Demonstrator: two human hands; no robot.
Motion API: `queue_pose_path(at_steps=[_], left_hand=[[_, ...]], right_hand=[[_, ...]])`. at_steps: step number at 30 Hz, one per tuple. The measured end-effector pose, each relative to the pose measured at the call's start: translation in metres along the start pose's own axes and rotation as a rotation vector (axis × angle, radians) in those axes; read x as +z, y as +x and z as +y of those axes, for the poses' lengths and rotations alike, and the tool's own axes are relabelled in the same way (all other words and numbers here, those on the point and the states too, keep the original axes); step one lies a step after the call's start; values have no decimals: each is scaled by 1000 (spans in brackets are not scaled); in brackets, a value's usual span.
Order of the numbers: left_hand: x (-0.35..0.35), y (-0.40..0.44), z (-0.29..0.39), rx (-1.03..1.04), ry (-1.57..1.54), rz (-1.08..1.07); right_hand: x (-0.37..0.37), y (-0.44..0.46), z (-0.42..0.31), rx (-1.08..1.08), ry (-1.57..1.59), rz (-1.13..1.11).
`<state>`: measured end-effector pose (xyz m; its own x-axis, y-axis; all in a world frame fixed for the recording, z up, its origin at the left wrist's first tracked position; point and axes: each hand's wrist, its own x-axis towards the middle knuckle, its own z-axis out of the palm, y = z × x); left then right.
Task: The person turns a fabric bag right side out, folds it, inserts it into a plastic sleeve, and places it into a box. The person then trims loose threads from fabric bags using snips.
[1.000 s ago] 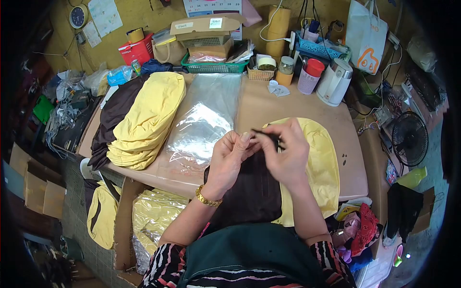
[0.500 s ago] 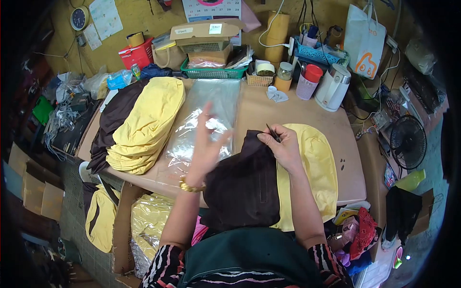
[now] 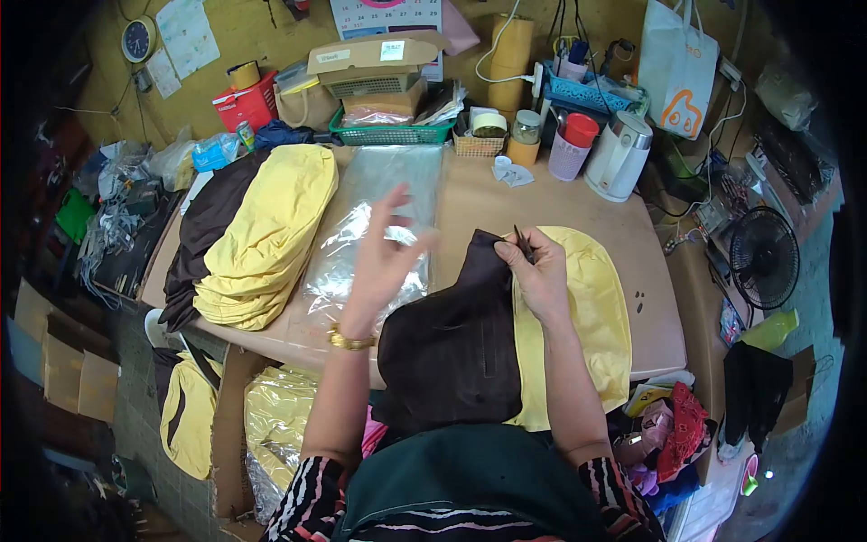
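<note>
My right hand (image 3: 540, 275) is closed around small dark thread snips (image 3: 523, 240), their points showing above the fingers. It is at the top edge of a dark brown cloth piece (image 3: 447, 352), which has a stitched slit; whether the fingers also pinch the cloth I cannot tell. Yellow cloth (image 3: 585, 316) joins or lies under the brown on the right, partly behind my forearm. Raised above the table, my left hand (image 3: 386, 257) has its fingers spread, a little blurred, with nothing in it. Behind it lie clear plastic bags (image 3: 384, 176) in a flat stack.
A pile of yellow and brown cloth pieces (image 3: 266, 239) lies on the table's left. Along the back stand a green basket (image 3: 393, 134), jars (image 3: 526, 131), a red-lidded cup (image 3: 573, 149) and a kettle (image 3: 619, 158). A cardboard box (image 3: 232, 425) with wrapped yellow cloth is below the front edge.
My right hand has turned slightly, so the snips point more upward. My left hand stays raised and spread, with its fingers shifted a little. The whole view has shifted slightly.
</note>
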<state>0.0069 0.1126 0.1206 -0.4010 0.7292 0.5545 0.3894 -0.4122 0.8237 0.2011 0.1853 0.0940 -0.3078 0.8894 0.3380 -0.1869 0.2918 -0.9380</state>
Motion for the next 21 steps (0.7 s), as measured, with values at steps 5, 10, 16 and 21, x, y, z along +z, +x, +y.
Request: queue_pose_path(at_steps=[5,10,16,21], left_hand=[[15,-9,3,-32,270,-453],[-34,-12,-5,-157,271,-422],[-74,-24,-21,-250,167,21],[-6,-62,-22,-150,491,-437]], right_hand=[[1,1,3,-82,-87,87],[-29,11,9,-80,-88,259],[-38,26,12,-24,9,357],[1,26,20,-186,114,251]])
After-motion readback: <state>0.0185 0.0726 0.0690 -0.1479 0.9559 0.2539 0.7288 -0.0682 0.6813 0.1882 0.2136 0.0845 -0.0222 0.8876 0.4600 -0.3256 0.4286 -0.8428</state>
